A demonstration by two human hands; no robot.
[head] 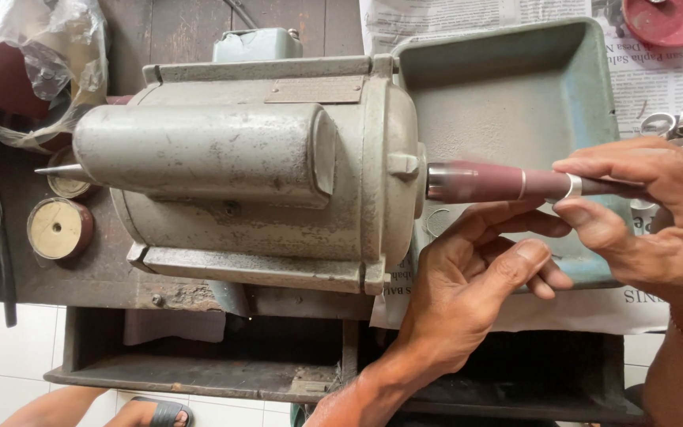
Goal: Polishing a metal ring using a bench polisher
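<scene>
Right of the grey motor (262, 174), a silver ring (573, 187) is sitting on the maroon tapered spindle (499, 183), the right hand (658, 213) pinching it between thumb and forefinger. Below the spindle, the left hand (468, 292) is hovering, fingers loosely curled, holding nothing. Behind, a green metal tray (515, 87) is lying on newspaper (650, 79); left of the motor, crumpled plastic wrap (33, 47) is sitting on the dark wooden bench (88, 277).

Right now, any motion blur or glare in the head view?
Head view: the reddish tapered spindle is smeared along its length, motion blur, with a bright glint at its metal collar; the motor housing and both hands, left and right, are sharp; soft daylight, mild sheen on the housing top, the shelf below in shadow.
</scene>
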